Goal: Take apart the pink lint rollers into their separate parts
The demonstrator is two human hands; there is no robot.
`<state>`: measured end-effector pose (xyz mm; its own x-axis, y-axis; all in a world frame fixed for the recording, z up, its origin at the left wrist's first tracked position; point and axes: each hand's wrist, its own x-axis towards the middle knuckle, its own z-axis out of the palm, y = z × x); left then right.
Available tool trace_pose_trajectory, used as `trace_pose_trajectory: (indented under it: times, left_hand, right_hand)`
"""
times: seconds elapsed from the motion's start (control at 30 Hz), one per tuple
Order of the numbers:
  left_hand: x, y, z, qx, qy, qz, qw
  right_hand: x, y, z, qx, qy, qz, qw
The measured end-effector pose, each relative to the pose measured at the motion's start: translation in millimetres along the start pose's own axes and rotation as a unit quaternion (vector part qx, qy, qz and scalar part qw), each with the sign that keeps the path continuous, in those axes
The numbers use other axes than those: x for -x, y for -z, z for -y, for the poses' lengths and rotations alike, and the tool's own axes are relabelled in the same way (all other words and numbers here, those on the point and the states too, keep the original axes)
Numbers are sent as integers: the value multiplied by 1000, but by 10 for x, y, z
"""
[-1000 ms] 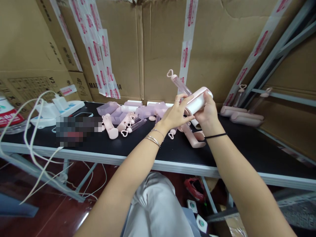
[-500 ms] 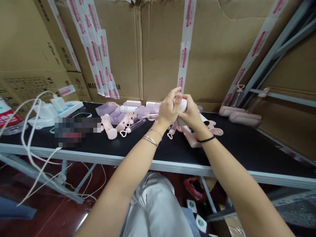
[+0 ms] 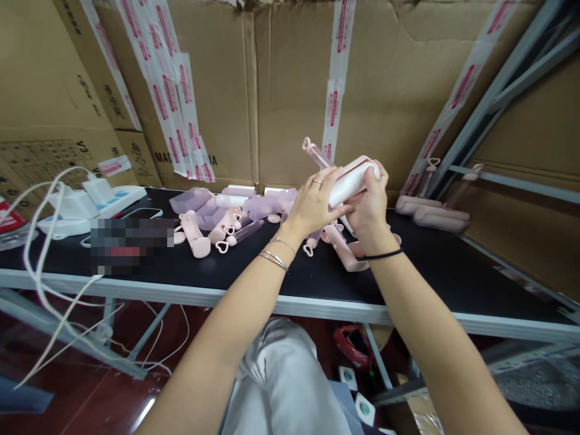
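Above the table, my left hand (image 3: pixel 313 202) and my right hand (image 3: pixel 372 205) are both closed around a pink-and-white cylinder (image 3: pixel 354 183). It is tilted, with its right end higher. A clear pink tube with a heart-shaped loop (image 3: pixel 318 154) sticks out past my left hand toward the upper left; where it joins is hidden. My right thumb presses near the white right end. Below my hands lie an L-shaped pink part (image 3: pixel 347 254) and a small heart loop (image 3: pixel 309 249). More pink shells (image 3: pixel 196 235) and translucent purple pieces (image 3: pixel 193 199) lie to the left.
Two similar pink cylinders with heart-topped tubes (image 3: pixel 441 219) lie at the right. A white power strip (image 3: pixel 120 199) with plugged-in cables is at the left, beside a blurred-out patch. Tall cardboard (image 3: pixel 290 90) backs the black table (image 3: pixel 263 275); a metal frame (image 3: pixel 516 96) rises at right.
The cylinder has turned from end-on between my hands to lying sideways and tilted, so its white side and the heart-loop tube now show. My right hand has shifted to its right end.
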<state>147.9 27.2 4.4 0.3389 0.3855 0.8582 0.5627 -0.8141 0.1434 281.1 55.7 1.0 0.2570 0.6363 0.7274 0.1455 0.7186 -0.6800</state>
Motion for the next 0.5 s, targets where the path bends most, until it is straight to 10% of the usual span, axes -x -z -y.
trace_pose_trajectory:
  times: [0.5]
  left_hand:
    - [12, 62, -4, 200, 125, 5, 972]
  right_hand:
    - [-123, 357, 224, 113, 181, 75, 974]
